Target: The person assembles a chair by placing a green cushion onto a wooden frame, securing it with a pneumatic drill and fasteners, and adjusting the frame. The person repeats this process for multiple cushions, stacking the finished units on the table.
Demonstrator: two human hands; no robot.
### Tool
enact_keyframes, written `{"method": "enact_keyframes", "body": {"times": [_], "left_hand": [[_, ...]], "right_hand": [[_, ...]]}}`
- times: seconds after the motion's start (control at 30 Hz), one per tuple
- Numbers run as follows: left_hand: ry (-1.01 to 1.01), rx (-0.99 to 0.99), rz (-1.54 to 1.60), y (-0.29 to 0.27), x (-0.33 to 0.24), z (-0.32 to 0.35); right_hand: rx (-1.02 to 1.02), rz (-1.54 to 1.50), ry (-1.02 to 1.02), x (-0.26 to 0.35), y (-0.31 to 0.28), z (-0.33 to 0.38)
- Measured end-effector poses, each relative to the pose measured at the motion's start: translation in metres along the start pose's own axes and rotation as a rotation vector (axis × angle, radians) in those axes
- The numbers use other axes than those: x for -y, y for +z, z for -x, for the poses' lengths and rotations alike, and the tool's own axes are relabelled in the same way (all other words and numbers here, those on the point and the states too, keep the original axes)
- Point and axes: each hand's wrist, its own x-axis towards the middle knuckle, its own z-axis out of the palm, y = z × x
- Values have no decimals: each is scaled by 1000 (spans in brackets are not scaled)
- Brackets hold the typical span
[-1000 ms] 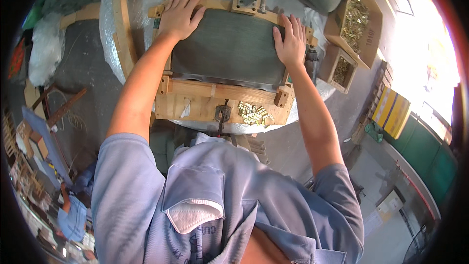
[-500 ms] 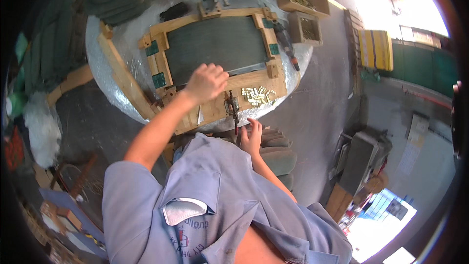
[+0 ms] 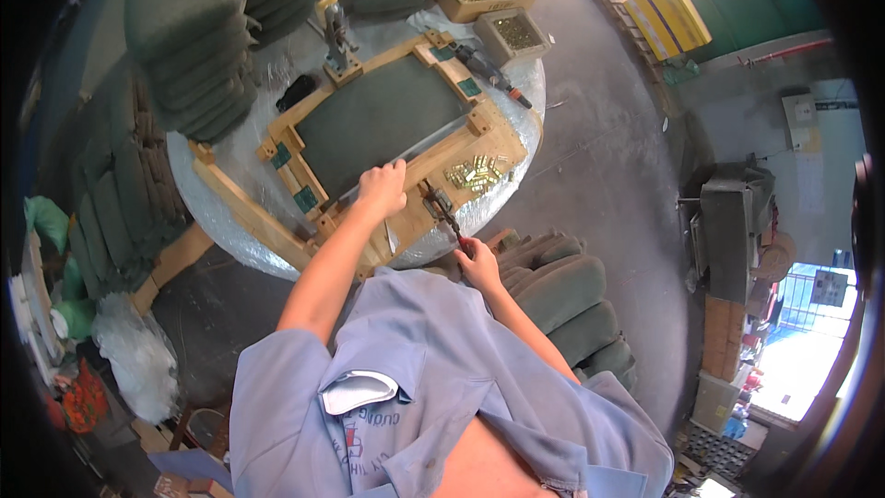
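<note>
The left hand (image 3: 383,189) pressed down on the near edge of the dark green panel (image 3: 383,120) set in a wooden frame (image 3: 466,152) on the round worktop (image 3: 230,161), its fingers curled over the fabric. The right hand (image 3: 479,263) gripped a lever clamp (image 3: 442,210) at the frame's near rail, beside loose brass pieces (image 3: 475,173).

Green cushions (image 3: 198,28) stacked behind, yellow crate (image 3: 666,20), white bag (image 3: 138,355).
</note>
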Motion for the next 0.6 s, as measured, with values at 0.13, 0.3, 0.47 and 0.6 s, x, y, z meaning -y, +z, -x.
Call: {"method": "enact_keyframes", "body": {"times": [0.13,0.3,0.47,0.6], "left_hand": [[46,-81,26,-21,-12,25],[101,-173,13,-18,-19,-1],[33,-178,-36,9,-14,-24],[-26,-196,-96,7,-17,-17]], "right_hand": [[-94,-21,-3,-8,5,2],[-114,15,1,1,-4,4],[-66,-26,51,9,-4,-1],[-94,-51,104,13,-4,4]]}}
